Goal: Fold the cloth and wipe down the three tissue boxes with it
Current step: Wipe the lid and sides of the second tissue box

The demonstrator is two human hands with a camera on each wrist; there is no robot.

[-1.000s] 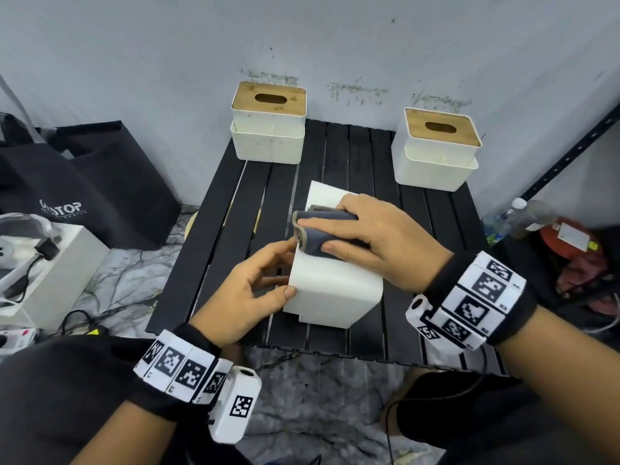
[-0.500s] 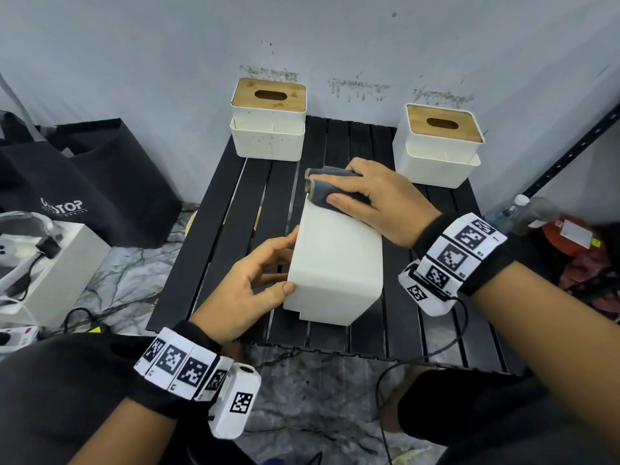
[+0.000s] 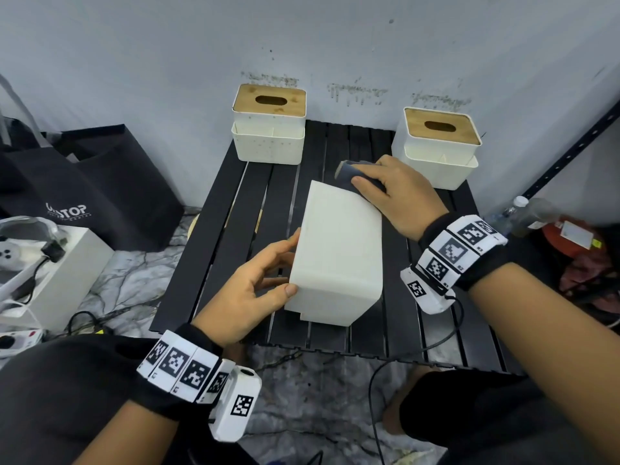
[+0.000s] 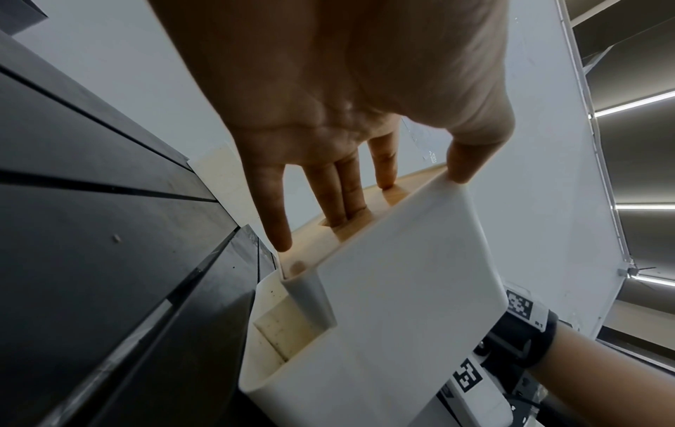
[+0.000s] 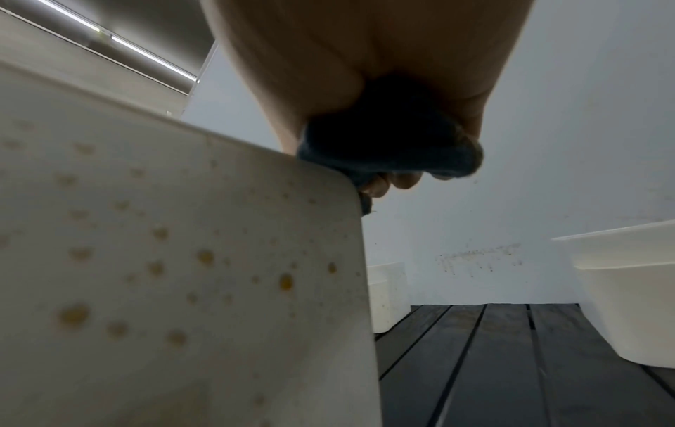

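A white tissue box (image 3: 335, 253) lies on its side in the middle of the black slatted table (image 3: 231, 203). My left hand (image 3: 285, 263) grips its left edge, thumb on the upper face. In the left wrist view the fingers (image 4: 339, 202) rest against the wooden lid, two of them in its slot. My right hand (image 3: 365, 176) holds the folded dark grey cloth (image 3: 347, 171) at the box's far end. The right wrist view shows the cloth (image 5: 391, 144) bunched under the palm at the top corner of the spotted box wall (image 5: 182, 260). Two more tissue boxes stand upright at the back left (image 3: 270, 125) and back right (image 3: 436, 149).
A pale wall rises just behind the table. On the floor to the left are a black bag (image 3: 100, 182) and a white box (image 3: 53, 263) with devices and cables. A bottle (image 3: 523, 213) and clutter lie to the right. A cable (image 3: 396, 360) hangs from my right wrist.
My right hand has slid the cloth along the box's upper face, from its middle to the far end. The left hand and the box have stayed put.
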